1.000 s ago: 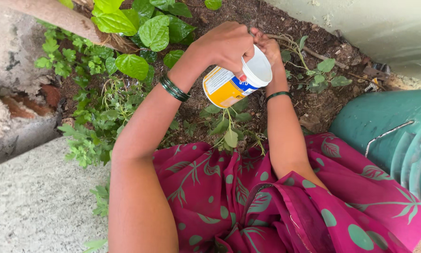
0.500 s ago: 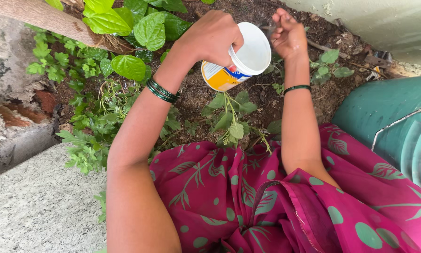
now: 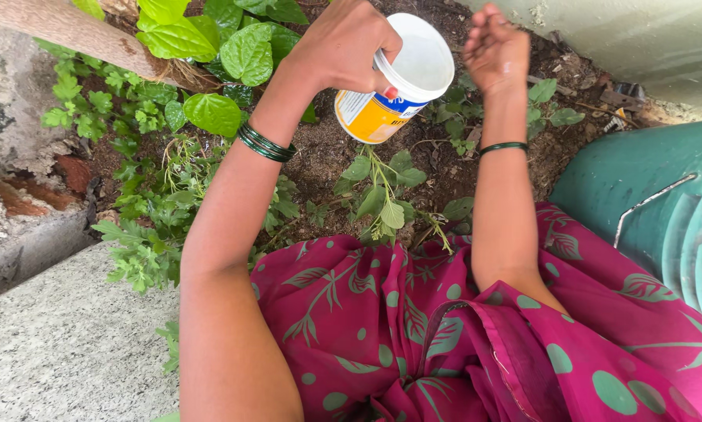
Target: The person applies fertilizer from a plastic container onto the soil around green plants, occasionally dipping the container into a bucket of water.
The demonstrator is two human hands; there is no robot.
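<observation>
Since prev frame both hands went up & further from the body; tub tipped more, open mouth now facing R hand. Green bucket (image 3: 648, 203) lies below-right of R hand (image 3: 495, 48), well apart. Pink dotted cloth (image 3: 460, 336) sits under both forearms. Soil bed (image 3: 327, 152) w/ leafy plants (image 3: 226, 55) lies beneath & left of L hand (image 3: 342, 45). White-and-yellow plastic tub (image 3: 394, 82) is gripped in L hand, fingers wrapped round its rim, held above soil. R hand just right of tub, not touching, fingers curled loosely; can't tell if it pinches anything.
</observation>
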